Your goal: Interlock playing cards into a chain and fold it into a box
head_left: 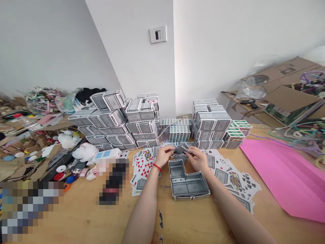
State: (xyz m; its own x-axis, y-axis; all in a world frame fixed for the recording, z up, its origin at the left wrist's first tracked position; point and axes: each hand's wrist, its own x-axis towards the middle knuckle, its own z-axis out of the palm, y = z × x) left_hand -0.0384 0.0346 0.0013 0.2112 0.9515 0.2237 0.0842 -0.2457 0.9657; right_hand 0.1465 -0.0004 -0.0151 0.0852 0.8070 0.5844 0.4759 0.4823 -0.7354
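Note:
Between my two hands, just above the table, is a grey patterned playing card (182,149); whether it is one card or several I cannot tell. My left hand (165,156) pinches its left end, and a red cord circles that wrist. At the card's right end, my right hand (198,158) has its fingers closed on it. Directly below stands an L-shaped open tray made of playing cards (191,187), its notch at the upper right. Loose playing cards (143,167) lie left of my left hand, and more scattered cards (235,179) spread beside my right forearm.
Stacked blocks of folded cards (109,123) rise at the back left, with another stack (212,120) at the back right. Boxed card packs (179,133) stand between them. Pink paper (286,183) covers the right side. White plush toys (85,152) and clutter fill the left.

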